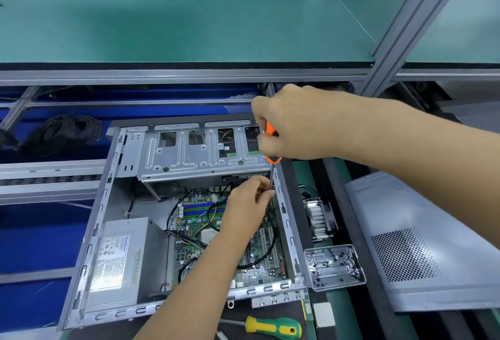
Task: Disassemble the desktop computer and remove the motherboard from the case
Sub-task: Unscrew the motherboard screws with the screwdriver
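The open grey computer case [100, 220] lies flat in front of me. The green motherboard [194, 226] sits inside it, crossed by black cables. My right hand [292, 125] grips the orange handle of a screwdriver [272, 158] held upright over the board's far right corner. My left hand [246, 207] pinches the screwdriver's metal shaft low down, near the case's right wall. The tip is hidden behind my fingers. The power supply [116, 258] fills the case's near left corner, and a metal drive cage [194, 155] spans the far end.
A heatsink with fan [319, 218] and a clear plastic tray [334, 266] of screws sit right of the case. The removed side panel [422, 245] lies further right. A green-and-yellow screwdriver [273, 327] and a small chip [323, 314] lie near me. A shelf [189, 20] overhangs beyond.
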A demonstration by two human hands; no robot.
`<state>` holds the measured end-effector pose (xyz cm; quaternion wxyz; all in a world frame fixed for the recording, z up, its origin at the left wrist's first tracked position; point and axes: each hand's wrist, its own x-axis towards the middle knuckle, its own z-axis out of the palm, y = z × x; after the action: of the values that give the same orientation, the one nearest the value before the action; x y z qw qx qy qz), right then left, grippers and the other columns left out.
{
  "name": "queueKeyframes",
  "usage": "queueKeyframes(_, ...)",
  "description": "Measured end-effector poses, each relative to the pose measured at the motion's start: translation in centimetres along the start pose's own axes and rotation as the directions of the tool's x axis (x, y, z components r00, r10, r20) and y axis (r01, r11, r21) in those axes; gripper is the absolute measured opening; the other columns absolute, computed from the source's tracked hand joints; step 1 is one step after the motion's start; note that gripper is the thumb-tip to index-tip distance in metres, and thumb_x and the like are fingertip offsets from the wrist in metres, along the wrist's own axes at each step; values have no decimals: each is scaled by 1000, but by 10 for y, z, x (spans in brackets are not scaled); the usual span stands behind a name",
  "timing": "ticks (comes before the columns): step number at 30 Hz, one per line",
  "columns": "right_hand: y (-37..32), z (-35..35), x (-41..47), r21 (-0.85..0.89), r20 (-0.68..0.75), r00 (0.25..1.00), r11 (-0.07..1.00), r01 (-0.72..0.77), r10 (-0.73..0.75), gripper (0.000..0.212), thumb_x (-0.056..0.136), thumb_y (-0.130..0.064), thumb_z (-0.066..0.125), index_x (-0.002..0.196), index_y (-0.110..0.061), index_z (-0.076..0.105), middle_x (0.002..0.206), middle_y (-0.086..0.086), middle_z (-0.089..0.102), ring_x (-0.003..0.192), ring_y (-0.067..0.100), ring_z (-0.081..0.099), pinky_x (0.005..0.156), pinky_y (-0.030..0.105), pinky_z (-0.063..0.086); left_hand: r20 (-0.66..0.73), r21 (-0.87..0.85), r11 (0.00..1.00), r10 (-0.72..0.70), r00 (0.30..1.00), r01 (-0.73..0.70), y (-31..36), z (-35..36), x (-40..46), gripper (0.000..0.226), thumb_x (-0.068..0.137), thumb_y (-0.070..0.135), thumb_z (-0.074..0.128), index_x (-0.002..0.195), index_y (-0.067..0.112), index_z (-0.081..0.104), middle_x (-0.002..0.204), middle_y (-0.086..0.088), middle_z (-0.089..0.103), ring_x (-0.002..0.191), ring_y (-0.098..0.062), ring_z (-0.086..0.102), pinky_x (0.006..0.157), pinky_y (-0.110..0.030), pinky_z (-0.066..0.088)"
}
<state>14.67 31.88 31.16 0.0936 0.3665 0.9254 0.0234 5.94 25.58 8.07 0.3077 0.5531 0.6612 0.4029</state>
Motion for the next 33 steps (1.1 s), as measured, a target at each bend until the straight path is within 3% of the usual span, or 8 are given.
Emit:
queueKeyframes(6, 1, 0, -1, -40, -20, 1000, 999, -10, 9, 57, 83, -75, 38, 96, -21, 26, 81, 1, 41, 77, 26, 43, 66, 38, 41, -53, -47, 980, 191, 980, -194, 14, -11, 0, 14, 95, 9, 60, 106, 8, 69, 99, 3, 73, 88, -10, 65, 81, -27, 51)
queueKeyframes(11, -1, 4, 3, -163, -139, 989, 986, 24, -47, 41, 92, -54, 49, 97, -15, 35, 83, 4, 45, 72, 30, 46, 60, 36, 39, -72, -49, 994, 92, 993, -96, 16, -10, 4, 6, 93, 15, 65, 94, 13, 70, 88, 12, 71, 81, -4, 64, 78, -27, 51)
queueKeyframes(17, -3, 2, -1, -75, -123, 992, 996, -42, 33, 49, 88, -63, 47, 98, -15, 39, 68, 0, 34, 52, 17, 32, 46, 28, 22, -72, -30, 999, 7, 997, -9, 15, -14, 7, 10, 90, 26, 69, 85, 22, 61, 82, 12, 67, 77, -4, 61, 72, -20, 49)
queueKeyframes(20, 0, 2, 1, 57, 7, 1000, 998, -3, 2, 26, 85, -43, 54, 100, -26, 42, 80, 0, 47, 66, 23, 50, 55, 32, 41, -65, -71, 993, 86, 994, -90, 19, -13, 3, 8, 93, 16, 65, 94, 9, 68, 90, 3, 72, 83, -9, 64, 80, -29, 52)
queueKeyframes(24, -1, -2, -1, -24, -15, 999, 999, -35, 34, 55, 80, -76, 44, 96, -24, 36, 75, 1, 39, 59, 20, 39, 50, 31, 31, -116, -57, 992, 106, 988, -113, 23, -12, 3, 7, 93, 14, 65, 91, 9, 70, 86, 4, 73, 78, -14, 64, 75, -34, 51)
queueKeyframes(26, -3, -1, -1, -101, -113, 993, 993, -52, 41, 54, 86, -69, 44, 94, -17, 39, 68, 0, 31, 54, 20, 31, 48, 30, 23, -112, -70, 995, 66, 992, -74, 24, -12, 6, 5, 90, 17, 69, 85, 16, 69, 78, 15, 68, 74, -6, 63, 73, -29, 52)
queueKeyframes(30, 1, 2, 0, 38, 15, 1000, 999, -3, 2, 27, 87, -39, 54, 102, -19, 44, 91, 3, 48, 78, 27, 52, 67, 38, 49, -90, -91, 992, 73, 993, -81, 25, -12, 5, 4, 91, 17, 68, 90, 13, 69, 83, 10, 71, 76, -8, 64, 75, -29, 52)
queueKeyframes(33, 3, 3, -1, 52, 12, 999, 998, -33, 32, 47, 86, -64, 49, 101, -22, 36, 84, 1, 46, 73, 25, 48, 61, 37, 43, -118, -93, 986, 126, 985, -137, 26, -11, 3, 10, 94, 10, 62, 97, 9, 71, 92, 6, 73, 82, -10, 64, 75, -24, 50)
